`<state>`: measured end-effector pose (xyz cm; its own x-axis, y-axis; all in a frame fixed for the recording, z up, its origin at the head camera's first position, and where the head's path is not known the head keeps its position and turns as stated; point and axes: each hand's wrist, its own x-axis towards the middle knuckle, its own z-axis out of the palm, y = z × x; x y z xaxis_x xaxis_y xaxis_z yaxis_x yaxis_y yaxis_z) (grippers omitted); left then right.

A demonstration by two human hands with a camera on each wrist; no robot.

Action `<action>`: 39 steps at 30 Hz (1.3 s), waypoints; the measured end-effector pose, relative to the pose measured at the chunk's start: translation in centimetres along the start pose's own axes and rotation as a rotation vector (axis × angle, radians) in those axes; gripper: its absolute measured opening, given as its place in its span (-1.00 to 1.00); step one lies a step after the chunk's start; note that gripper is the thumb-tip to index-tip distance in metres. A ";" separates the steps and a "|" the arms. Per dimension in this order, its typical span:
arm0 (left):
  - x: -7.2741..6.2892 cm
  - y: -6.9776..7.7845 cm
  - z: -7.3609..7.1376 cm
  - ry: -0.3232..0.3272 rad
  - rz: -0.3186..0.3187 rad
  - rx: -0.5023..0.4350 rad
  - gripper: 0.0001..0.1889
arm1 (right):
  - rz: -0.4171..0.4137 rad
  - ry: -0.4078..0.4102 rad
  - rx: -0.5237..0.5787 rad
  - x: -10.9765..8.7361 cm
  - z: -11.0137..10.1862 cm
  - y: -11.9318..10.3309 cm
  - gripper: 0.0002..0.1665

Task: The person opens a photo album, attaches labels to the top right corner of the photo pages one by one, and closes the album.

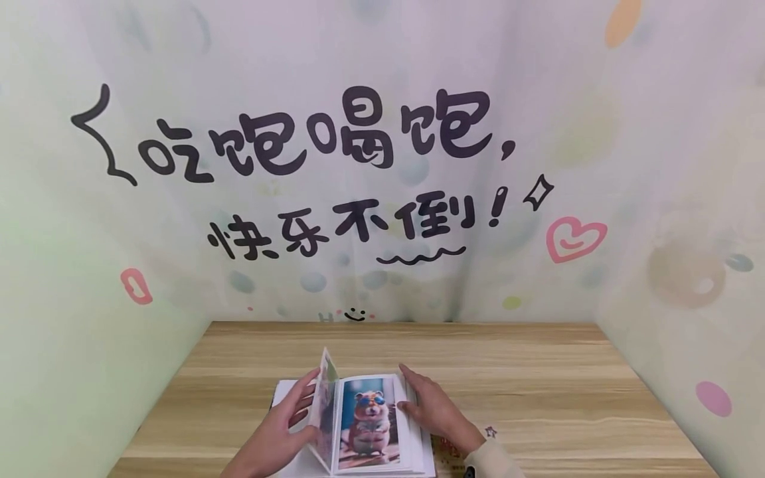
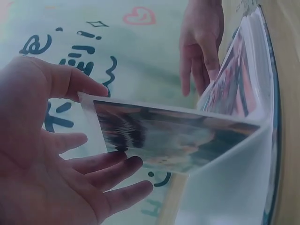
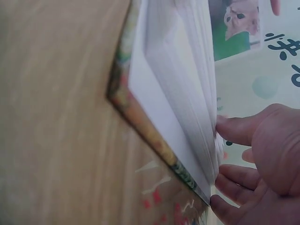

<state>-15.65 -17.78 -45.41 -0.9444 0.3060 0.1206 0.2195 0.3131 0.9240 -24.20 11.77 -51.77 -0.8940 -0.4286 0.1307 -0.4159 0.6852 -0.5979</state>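
A photo album (image 1: 412,425) lies spread on the table, its right page showing a photo of a hamster in sunglasses (image 1: 369,425). One album page (image 2: 178,133) with a picture stands raised near the spine. My left hand (image 1: 283,425) is at that page's outer edge. In the left wrist view its thumb touches a corner, while the other fingers spread fairly straight along the page's near side. My right hand (image 1: 436,405) rests at the album's right side. In the right wrist view its thumb (image 3: 234,129) touches the stacked page edges, with the loosely bent fingers beside them.
The wood-grain table (image 1: 526,378) runs back to a printed curtain (image 1: 358,53) with large black lettering. Light curtain panels also flank both sides. Red and white printed marks (image 3: 154,201) show on the table beside the album's cover.
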 end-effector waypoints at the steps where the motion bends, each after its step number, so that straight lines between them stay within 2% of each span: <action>1: -0.1 -0.1 -0.2 0.009 0.000 -0.002 -0.14 | -0.001 0.002 0.000 0.0 0.0 0.0 -0.15; 4: -0.2 -0.6 -0.8 0.045 -0.027 -0.015 -0.17 | -0.003 0.002 -0.006 0.0 0.0 0.0 -0.15; 11: -0.3 -1.8 -1.6 0.171 -0.154 -0.007 -0.24 | -0.055 -0.020 -0.054 -0.1 0.0 -0.1 -0.23; 17: -0.5 -2.9 -2.2 0.251 -0.214 -0.024 -0.24 | -0.054 -0.023 -0.057 -0.1 0.1 -0.3 -0.26; 21: -0.6 -3.6 -2.5 0.286 -0.235 0.025 -0.25 | -0.043 -0.023 -0.050 -0.1 0.1 -0.2 -0.26; 26: -0.6 -4.4 -2.8 0.301 -0.253 0.111 -0.27 | -0.039 -0.018 -0.048 -0.1 0.2 -0.1 -0.25; 34: -0.8 -5.9 -3.2 0.242 -0.286 0.141 -0.17 | -0.033 -0.012 -0.030 -0.1 0.1 -0.2 -0.26; 39: -0.7 -6.5 -3.2 0.248 -0.328 0.195 -0.13 | -0.016 -0.012 -0.015 -0.2 0.2 -0.3 -0.25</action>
<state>-17.22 -22.88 -50.31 -0.9966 -0.0549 -0.0620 -0.0817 0.5280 0.8453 -23.92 11.58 -51.77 -0.8851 -0.4468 0.1307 -0.4330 0.6871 -0.5835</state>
